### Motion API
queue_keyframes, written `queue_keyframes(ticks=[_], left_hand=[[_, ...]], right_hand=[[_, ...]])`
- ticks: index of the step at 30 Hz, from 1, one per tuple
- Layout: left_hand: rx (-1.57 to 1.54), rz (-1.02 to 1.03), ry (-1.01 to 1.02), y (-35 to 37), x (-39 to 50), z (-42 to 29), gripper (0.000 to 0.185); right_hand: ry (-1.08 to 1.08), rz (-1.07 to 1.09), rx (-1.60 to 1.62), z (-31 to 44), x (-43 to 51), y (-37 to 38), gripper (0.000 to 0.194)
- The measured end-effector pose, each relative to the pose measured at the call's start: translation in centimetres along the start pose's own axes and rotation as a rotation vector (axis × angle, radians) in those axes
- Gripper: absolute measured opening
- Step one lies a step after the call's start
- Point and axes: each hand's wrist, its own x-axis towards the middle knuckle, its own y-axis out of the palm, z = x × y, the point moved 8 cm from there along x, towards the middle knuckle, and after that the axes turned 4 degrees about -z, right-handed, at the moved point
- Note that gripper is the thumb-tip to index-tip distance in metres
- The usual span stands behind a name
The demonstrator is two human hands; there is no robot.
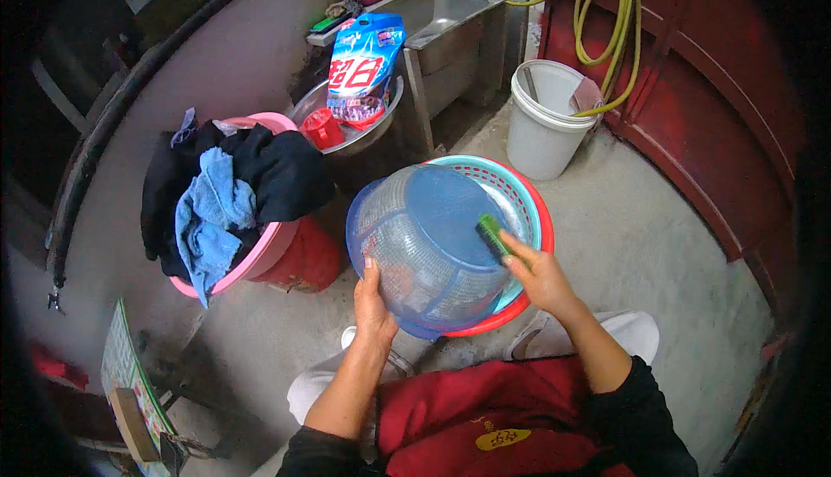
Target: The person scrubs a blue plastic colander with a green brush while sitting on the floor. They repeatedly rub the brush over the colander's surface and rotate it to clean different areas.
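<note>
A blue plastic mesh basket (415,243) is tipped so that its solid round base faces up and to the right. My left hand (375,311) grips its near rim, thumb on the outside of the mesh. In my right hand (539,272) is a green scrub brush (492,233), its bristles against the edge of the basket's base. Beneath the basket, a light-blue perforated basket (529,198) sits in a red basin (548,237). The blue basket hides most of what these hold.
A pink basin (279,243) heaped with dark clothes (285,172) and a blue towel (217,204) stands at left on a red bucket (308,263). Behind are a metal bowl (396,100) with a detergent bag (363,55), a steel sink (454,35) and a white bucket (548,142).
</note>
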Motion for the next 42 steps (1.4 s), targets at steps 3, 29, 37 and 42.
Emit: queue_keyframes(ticks=[3, 29, 37, 42], left_hand=[[0.037, 0.026, 0.011, 0.4, -0.3, 0.0, 0.046], [-0.001, 0.005, 0.024, -0.2, -0.1, 0.1, 0.052], [-0.008, 0.072, -0.008, 1.2, -0.3, 0.5, 0.051], [0.007, -0.005, 0.044, 0.1, -0.1, -0.4, 0.051]], right_hand=[[0.239, 0.006, -0.060, -3.4, 2.5, -0.7, 0.043], [-0.027, 0.139, 0.027, 8.2, 4.4, 4.6, 0.044], [0.104, -0.026, -0.190, -1.8, 4.8, 0.8, 0.044], [0.163, 0.120, -0.220, 5.4, 7.2, 4.7, 0.042]])
